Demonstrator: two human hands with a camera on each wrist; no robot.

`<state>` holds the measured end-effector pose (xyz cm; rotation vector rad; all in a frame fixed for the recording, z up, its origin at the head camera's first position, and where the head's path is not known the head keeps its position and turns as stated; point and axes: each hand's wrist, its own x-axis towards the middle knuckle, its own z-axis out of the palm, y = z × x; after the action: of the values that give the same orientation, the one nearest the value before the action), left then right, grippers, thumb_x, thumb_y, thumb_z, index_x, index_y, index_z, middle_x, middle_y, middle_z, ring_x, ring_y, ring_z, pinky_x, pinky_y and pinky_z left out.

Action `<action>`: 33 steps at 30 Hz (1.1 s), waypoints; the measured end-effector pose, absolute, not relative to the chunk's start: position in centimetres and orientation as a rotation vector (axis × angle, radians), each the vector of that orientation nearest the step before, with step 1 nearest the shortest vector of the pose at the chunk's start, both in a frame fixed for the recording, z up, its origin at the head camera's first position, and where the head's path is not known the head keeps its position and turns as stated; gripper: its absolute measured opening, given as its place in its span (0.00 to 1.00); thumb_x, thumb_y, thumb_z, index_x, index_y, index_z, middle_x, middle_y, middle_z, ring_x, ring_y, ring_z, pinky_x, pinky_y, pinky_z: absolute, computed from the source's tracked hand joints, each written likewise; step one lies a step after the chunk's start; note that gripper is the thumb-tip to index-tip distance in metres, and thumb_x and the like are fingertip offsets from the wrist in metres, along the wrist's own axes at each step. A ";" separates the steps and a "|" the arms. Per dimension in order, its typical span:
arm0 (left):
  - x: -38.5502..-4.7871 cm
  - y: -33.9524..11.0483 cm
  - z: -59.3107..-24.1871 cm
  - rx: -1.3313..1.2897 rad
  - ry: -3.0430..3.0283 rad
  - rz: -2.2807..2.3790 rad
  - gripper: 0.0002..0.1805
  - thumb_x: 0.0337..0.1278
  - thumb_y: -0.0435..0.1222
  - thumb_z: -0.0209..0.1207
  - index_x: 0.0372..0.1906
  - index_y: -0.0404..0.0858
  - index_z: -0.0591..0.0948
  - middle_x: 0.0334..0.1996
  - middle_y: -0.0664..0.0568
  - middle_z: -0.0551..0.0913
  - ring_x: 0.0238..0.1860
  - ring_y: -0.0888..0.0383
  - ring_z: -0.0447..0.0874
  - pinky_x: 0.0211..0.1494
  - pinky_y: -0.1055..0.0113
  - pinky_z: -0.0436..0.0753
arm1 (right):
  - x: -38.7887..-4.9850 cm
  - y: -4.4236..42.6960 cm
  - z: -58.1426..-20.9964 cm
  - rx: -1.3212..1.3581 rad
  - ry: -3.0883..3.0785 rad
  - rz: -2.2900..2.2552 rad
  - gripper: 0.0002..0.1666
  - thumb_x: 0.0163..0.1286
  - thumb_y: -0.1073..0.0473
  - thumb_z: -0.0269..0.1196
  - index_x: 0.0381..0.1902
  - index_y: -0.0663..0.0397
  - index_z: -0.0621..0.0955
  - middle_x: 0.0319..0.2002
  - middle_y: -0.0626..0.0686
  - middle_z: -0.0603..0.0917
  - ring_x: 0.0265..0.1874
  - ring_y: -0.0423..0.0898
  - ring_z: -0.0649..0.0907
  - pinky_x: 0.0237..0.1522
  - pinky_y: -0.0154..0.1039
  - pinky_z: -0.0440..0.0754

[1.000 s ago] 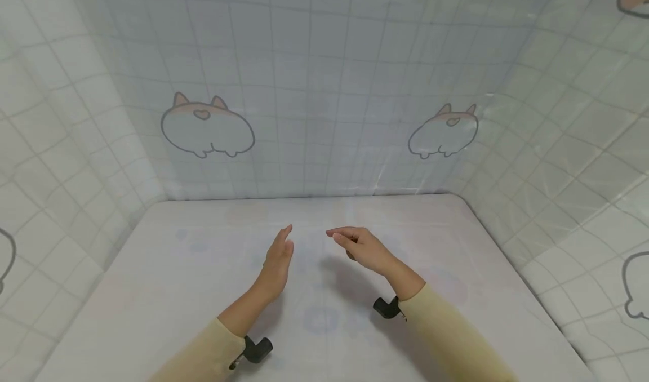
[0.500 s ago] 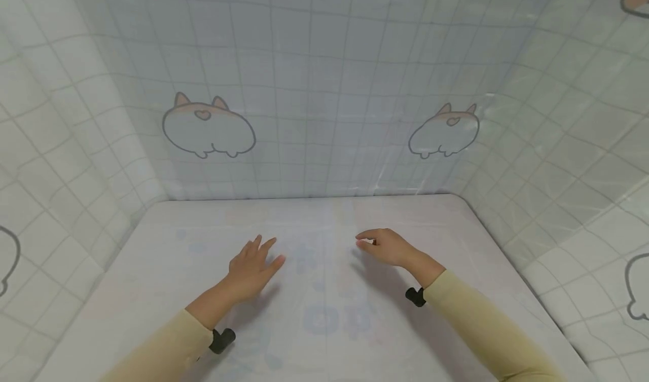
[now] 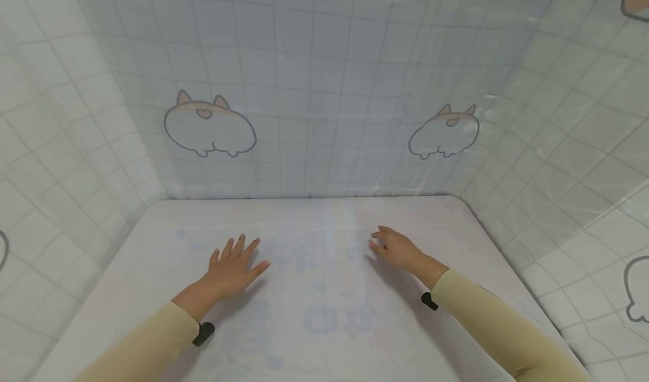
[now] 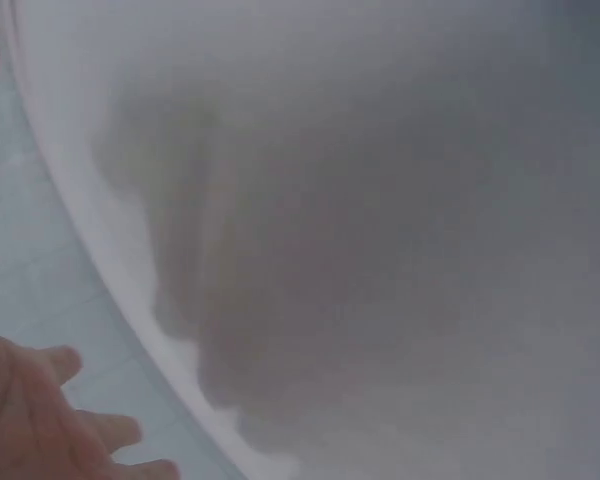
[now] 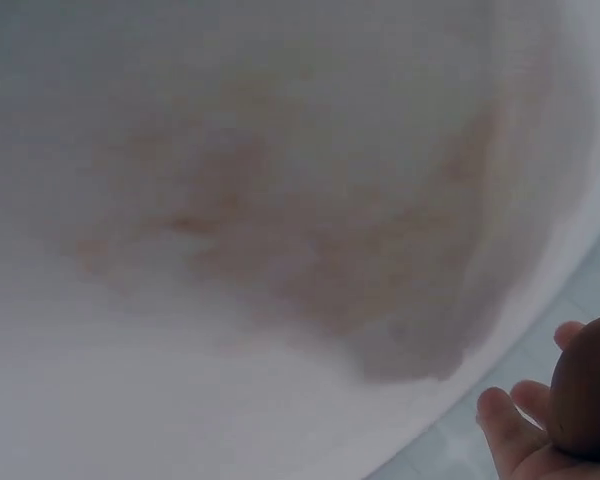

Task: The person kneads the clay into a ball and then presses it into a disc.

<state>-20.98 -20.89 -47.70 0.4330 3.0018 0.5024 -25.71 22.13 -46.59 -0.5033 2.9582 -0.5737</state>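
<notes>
My left hand (image 3: 230, 272) hovers palm down over the left part of the white table, its fingers spread and nothing in them. In the left wrist view its fingers (image 4: 110, 432) reach in from the lower left corner. My right hand (image 3: 398, 249) hovers over the right part of the table, fingers loosely bent and thumb apart. No held thing shows there in the head view. In the right wrist view, fingertips (image 5: 495, 405) appear at the lower right beside a dark, rounded brown shape (image 5: 590, 390); whether it is the thumb I cannot tell.
The white table (image 3: 314, 218) has a faint print and a rounded back edge. Pale grid-patterned sheets (image 3: 324, 117) with cartoon dog drawings hang behind it and on both sides. A small black device (image 3: 204, 334) sits at the left cuff, another black device (image 3: 429, 301) at the right cuff.
The hands have moved apart, the left going left and the right going right. My left hand has turned palm down and spread its fingers; the right thumb and fingers have parted.
</notes>
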 end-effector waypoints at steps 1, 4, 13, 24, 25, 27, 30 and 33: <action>-21.2 -21.1 -47.9 0.436 3.018 0.485 0.50 0.67 0.72 0.34 0.81 0.43 0.52 0.78 0.32 0.42 0.76 0.29 0.36 0.68 0.26 0.36 | -25.8 22.2 -46.8 -0.494 2.957 -0.575 0.30 0.79 0.44 0.55 0.67 0.60 0.75 0.74 0.66 0.63 0.71 0.63 0.66 0.69 0.59 0.64; -21.7 -21.5 -48.7 0.445 3.067 0.450 0.51 0.66 0.73 0.33 0.81 0.42 0.51 0.78 0.32 0.42 0.76 0.28 0.37 0.68 0.26 0.37 | -25.9 22.5 -47.3 -0.493 2.967 -0.556 0.30 0.78 0.44 0.55 0.66 0.60 0.75 0.73 0.66 0.63 0.71 0.63 0.65 0.69 0.59 0.64; -21.3 -21.8 -48.4 0.451 3.117 0.418 0.49 0.67 0.70 0.40 0.80 0.42 0.52 0.78 0.30 0.44 0.76 0.27 0.38 0.68 0.26 0.37 | -26.5 23.7 -49.1 -0.555 2.992 -0.410 0.34 0.79 0.42 0.54 0.69 0.63 0.71 0.73 0.69 0.62 0.73 0.67 0.61 0.71 0.60 0.59; -20.6 -21.7 -47.8 0.470 3.114 0.466 0.49 0.67 0.69 0.44 0.79 0.40 0.56 0.77 0.28 0.46 0.75 0.26 0.40 0.68 0.26 0.36 | -25.9 23.8 -50.6 -0.649 2.994 -0.336 0.45 0.76 0.30 0.47 0.79 0.51 0.59 0.77 0.68 0.53 0.75 0.71 0.50 0.72 0.66 0.45; -20.7 -21.8 -47.9 0.469 3.105 0.459 0.49 0.66 0.70 0.43 0.80 0.41 0.55 0.77 0.29 0.45 0.75 0.27 0.39 0.68 0.26 0.35 | -25.8 23.6 -50.6 -0.648 2.988 -0.325 0.45 0.75 0.29 0.46 0.80 0.48 0.58 0.78 0.67 0.51 0.75 0.71 0.48 0.72 0.67 0.44; -20.9 -21.9 -48.0 0.469 3.097 0.450 0.50 0.66 0.71 0.42 0.80 0.41 0.54 0.77 0.29 0.44 0.75 0.27 0.38 0.68 0.27 0.34 | -25.8 23.4 -50.5 -0.653 2.977 -0.297 0.47 0.74 0.26 0.44 0.80 0.44 0.55 0.79 0.64 0.48 0.76 0.70 0.46 0.71 0.69 0.42; -21.3 -21.8 -48.2 0.472 3.071 0.444 0.51 0.66 0.72 0.38 0.80 0.42 0.51 0.78 0.30 0.42 0.76 0.27 0.36 0.68 0.27 0.32 | -25.8 23.2 -50.6 -0.657 2.978 -0.262 0.48 0.73 0.24 0.43 0.81 0.41 0.54 0.79 0.62 0.47 0.77 0.68 0.45 0.71 0.70 0.41; -21.6 -21.6 -48.3 0.480 3.053 0.454 0.50 0.66 0.72 0.39 0.81 0.42 0.51 0.77 0.29 0.41 0.75 0.26 0.35 0.67 0.26 0.30 | -25.9 23.3 -50.9 -0.652 2.994 -0.241 0.48 0.73 0.24 0.43 0.81 0.42 0.54 0.79 0.62 0.47 0.77 0.67 0.45 0.71 0.70 0.41</action>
<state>-21.60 -21.62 -48.31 0.4804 3.0532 0.4538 -25.85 23.35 -50.91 -0.6522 2.9943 -0.2409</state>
